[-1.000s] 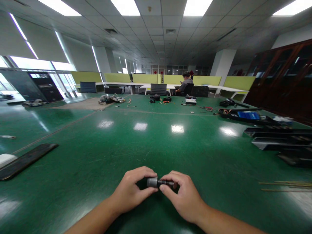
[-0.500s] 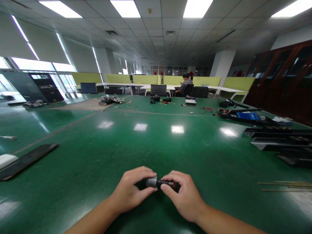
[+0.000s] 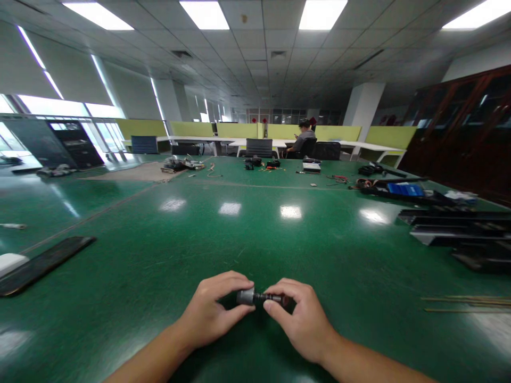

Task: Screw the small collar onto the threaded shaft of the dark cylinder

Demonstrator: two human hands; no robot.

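Note:
At the near middle of the green table, my left hand [image 3: 217, 306] closes thumb and fingers around a short grey cylinder [image 3: 245, 296]. My right hand [image 3: 298, 314] pinches a thin dark ridged rod [image 3: 258, 297] that lines up with the cylinder's right end. The rod's far tip shows dimly inside my right palm. Both pieces lie roughly level, just above or on the tabletop; which of the two I cannot tell. Whether rod and cylinder are joined is too small to make out.
A long dark flat bar [image 3: 48, 265] lies to the left, beside a white object [image 3: 11, 263]. On the right are black metal channels [image 3: 459, 234] and thin brass-coloured rods [image 3: 467, 304]. Tools and cables [image 3: 263, 164] sit farther back. A person [image 3: 304, 137] sits beyond the table.
My left hand and the grey cylinder have shifted slightly left. A little more of the dark rod shows between my hands. My right hand has hardly moved.

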